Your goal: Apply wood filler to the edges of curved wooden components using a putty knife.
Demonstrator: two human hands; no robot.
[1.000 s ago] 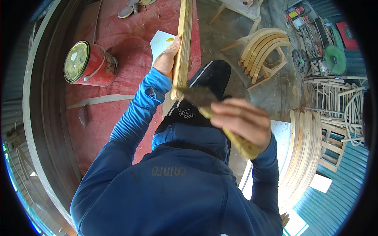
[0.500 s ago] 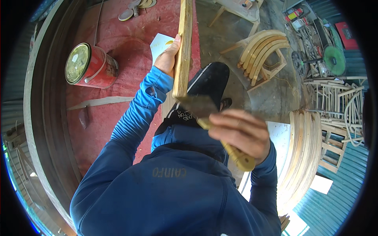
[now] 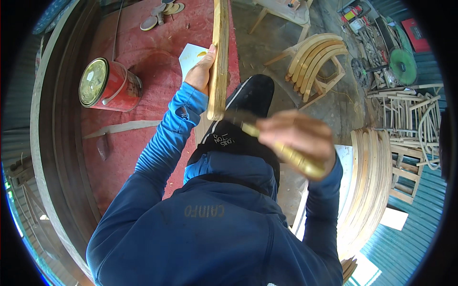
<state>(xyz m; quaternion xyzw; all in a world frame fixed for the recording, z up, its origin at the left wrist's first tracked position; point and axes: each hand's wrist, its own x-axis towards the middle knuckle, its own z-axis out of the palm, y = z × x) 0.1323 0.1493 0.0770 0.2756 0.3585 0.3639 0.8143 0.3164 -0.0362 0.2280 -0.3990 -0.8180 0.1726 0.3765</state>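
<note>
My left hand [image 3: 201, 71] is closed around a long, pale wooden piece [image 3: 219, 62] with layered edges and a rounded near end. A white card [image 3: 191, 56] with a yellowish dab shows beside that hand, on its far left side; whether the fingers grip it too, I cannot tell. My right hand [image 3: 298, 136], blurred by motion, is wrapped around the yellow handle of a putty knife [image 3: 301, 161]. Its smeared blade points left, close to the wooden piece's near end; contact cannot be made out.
On the red surface at left stand a red paint can [image 3: 119, 88] and, farther off, several round discs [image 3: 149, 23]. Curved wooden parts [image 3: 305, 62] rest on a wooden stand at right. More curved parts [image 3: 369, 176] are stacked near my right arm. A green fan [image 3: 403, 66] stands beyond.
My right hand and the putty knife have swung slightly up and right, the blade now flatter and more edge-on. The wooden piece has shifted a little left in view.
</note>
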